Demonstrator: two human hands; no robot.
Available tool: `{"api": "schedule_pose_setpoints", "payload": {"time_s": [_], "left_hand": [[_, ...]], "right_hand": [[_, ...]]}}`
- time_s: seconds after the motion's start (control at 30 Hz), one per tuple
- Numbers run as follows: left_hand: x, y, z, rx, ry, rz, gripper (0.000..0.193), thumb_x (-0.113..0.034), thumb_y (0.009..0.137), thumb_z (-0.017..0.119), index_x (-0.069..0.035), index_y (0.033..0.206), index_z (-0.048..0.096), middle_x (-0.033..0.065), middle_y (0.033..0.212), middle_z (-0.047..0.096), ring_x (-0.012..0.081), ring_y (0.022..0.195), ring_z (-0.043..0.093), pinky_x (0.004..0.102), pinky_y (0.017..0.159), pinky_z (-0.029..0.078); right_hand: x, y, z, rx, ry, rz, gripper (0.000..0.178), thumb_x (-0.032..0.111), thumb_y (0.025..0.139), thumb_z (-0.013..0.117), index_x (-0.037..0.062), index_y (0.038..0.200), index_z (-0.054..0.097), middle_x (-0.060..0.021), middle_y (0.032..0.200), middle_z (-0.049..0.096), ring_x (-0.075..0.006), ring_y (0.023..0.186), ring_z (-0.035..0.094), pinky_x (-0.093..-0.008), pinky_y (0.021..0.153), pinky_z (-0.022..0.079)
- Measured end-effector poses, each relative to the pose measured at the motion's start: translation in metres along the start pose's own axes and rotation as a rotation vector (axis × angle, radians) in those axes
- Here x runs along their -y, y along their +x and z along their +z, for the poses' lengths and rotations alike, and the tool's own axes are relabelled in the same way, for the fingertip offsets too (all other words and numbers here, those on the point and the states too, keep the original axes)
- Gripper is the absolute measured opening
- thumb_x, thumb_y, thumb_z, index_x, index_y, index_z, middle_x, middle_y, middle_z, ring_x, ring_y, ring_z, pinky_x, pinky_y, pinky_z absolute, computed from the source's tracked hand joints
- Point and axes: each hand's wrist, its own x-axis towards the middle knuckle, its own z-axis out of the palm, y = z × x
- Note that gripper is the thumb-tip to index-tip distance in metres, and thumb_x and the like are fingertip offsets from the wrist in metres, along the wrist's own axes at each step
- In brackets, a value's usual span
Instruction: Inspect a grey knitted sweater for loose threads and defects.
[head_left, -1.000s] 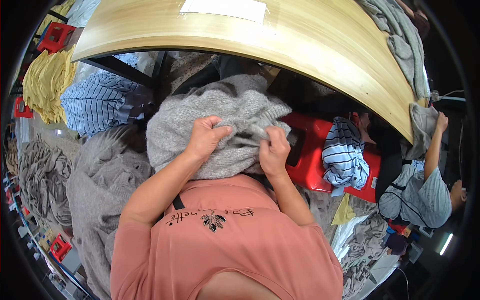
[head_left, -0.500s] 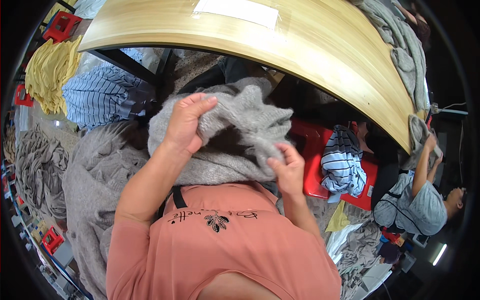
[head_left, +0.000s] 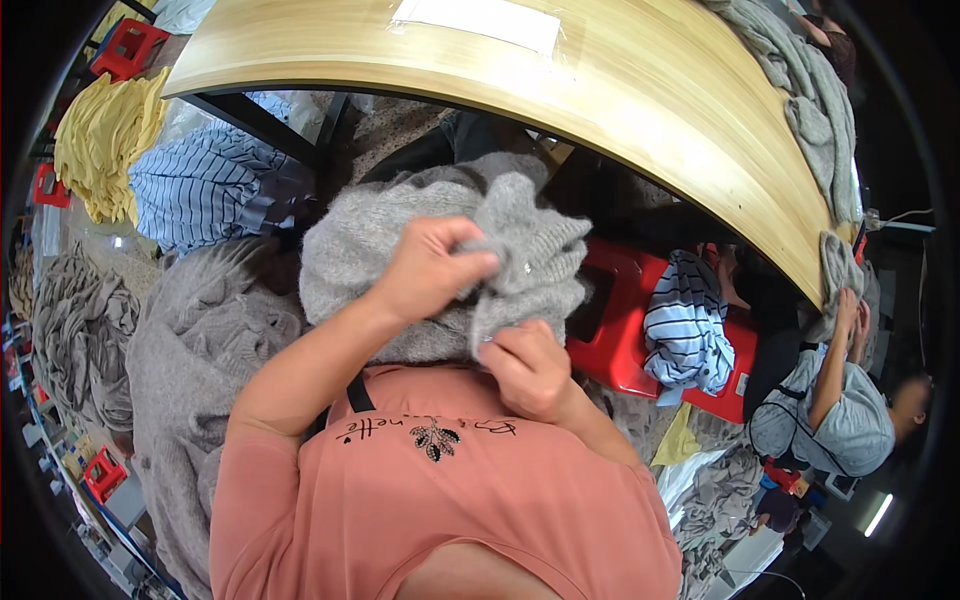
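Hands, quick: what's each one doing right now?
Left hand: closed, fingers pinching the grey knit garment.
Right hand: closed, gripping the same garment nearer the body.

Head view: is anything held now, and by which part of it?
A grey knit garment: the left hand pinches a fold beside the ribbed part; the right hand holds bunched fabric nearer the pink top.

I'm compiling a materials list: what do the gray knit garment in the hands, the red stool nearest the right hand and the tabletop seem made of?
Gray knit garment: wool-like yarn, possibly blended; matte, with a fuzzy surface.
Red stool: probably molded plastic; smooth, uniformly colored.
Tabletop: wood or wood-look laminate; pale grain, slight sheen.
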Motion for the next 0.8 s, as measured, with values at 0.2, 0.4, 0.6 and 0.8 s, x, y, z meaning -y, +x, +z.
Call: {"api": "schedule_pose_setpoints", "payload": {"time_s": [0.2,0.4,0.6,0.8], "left_hand": [[0.035,0.004,0.004,0.437,0.042,-0.232,0.004,-0.004,0.076,0.059,-0.001,0.075,0.062,-0.0043,0.065,0.055,0.0002,0.058,0.043,0.0169,0.049,0.033],[0.038,0.001,-0.003,0.33,-0.031,-0.232,0.006,-0.005,0.079,0.059,0.0,0.078,0.063,-0.0045,0.066,0.055,0.0001,0.056,0.041,0.0164,0.048,0.031],[0.037,0.002,-0.005,0.253,-0.094,-0.244,0.007,-0.005,0.079,0.059,0.0,0.08,0.064,-0.0048,0.063,0.054,0.0002,0.054,0.04,0.0159,0.047,0.031],[0.037,0.0,-0.008,0.193,-0.117,-0.25,0.007,-0.005,0.079,0.059,-0.001,0.074,0.062,-0.0057,0.059,0.051,0.0001,0.051,0.037,0.0165,0.044,0.028]], "right_hand": [[-0.021,0.005,0.006,-0.193,-0.239,-0.06,0.023,-0.003,0.059,0.058,-0.0045,0.082,0.057,-0.0109,0.074,0.052,-0.0219,0.061,0.05,-0.032,0.056,0.041],[-0.031,-0.005,0.019,-0.191,-0.127,0.13,0.033,-0.014,0.056,0.051,-0.004,0.087,0.056,-0.0141,0.077,0.054,-0.0281,0.064,0.054,-0.0335,0.056,0.046],[-0.04,-0.003,0.022,-0.167,-0.102,0.194,0.034,-0.014,0.057,0.049,-0.0019,0.087,0.057,-0.0149,0.078,0.054,-0.0286,0.066,0.055,-0.0321,0.054,0.046],[-0.036,0.0,0.025,-0.159,-0.095,0.085,0.032,-0.013,0.056,0.051,-0.0026,0.086,0.057,-0.0146,0.078,0.054,-0.0278,0.064,0.055,-0.032,0.054,0.046]]}}
